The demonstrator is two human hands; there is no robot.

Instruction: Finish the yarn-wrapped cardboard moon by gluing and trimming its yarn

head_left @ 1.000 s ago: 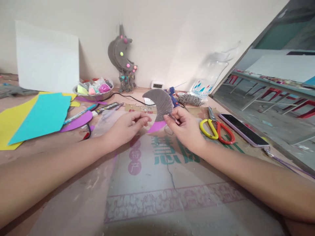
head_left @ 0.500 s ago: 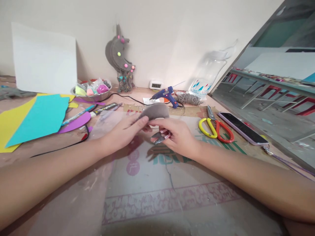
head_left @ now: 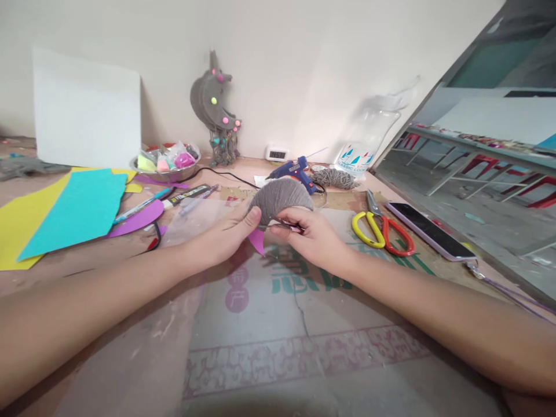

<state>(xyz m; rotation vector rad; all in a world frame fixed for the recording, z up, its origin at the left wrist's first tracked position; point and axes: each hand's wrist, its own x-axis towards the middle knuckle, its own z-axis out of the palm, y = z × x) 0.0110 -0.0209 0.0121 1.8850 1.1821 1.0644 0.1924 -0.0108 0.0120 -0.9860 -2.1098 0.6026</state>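
My left hand [head_left: 226,237] is closed on a curved piece wrapped in grey yarn [head_left: 280,200], its thumb lying over the near face. A bare purple tip [head_left: 257,241] of foam or card sticks out below the wrapping. At the right of the curved piece, my right hand [head_left: 315,231] is closed, thumb and index finger pinched by its inner edge. A little dark grey material shows between those fingers, seemingly yarn; most of it is hidden by the hand. Both hands are above a plastic-covered cardboard sheet [head_left: 260,330].
Behind the hands are a blue glue gun [head_left: 289,169], a yarn hank [head_left: 334,178] and a small clock [head_left: 277,153]. Scissors [head_left: 382,231] and a phone [head_left: 430,230] lie right. Coloured sheets [head_left: 73,214], pens [head_left: 143,205] and a bowl [head_left: 174,174] are left; a moon ornament [head_left: 212,101] leans on the wall.
The wrapped piece has turned to face me more, and its purple tip now shows below. My right hand has rotated and closed in on its edge; the small grey bundle is now mostly hidden.
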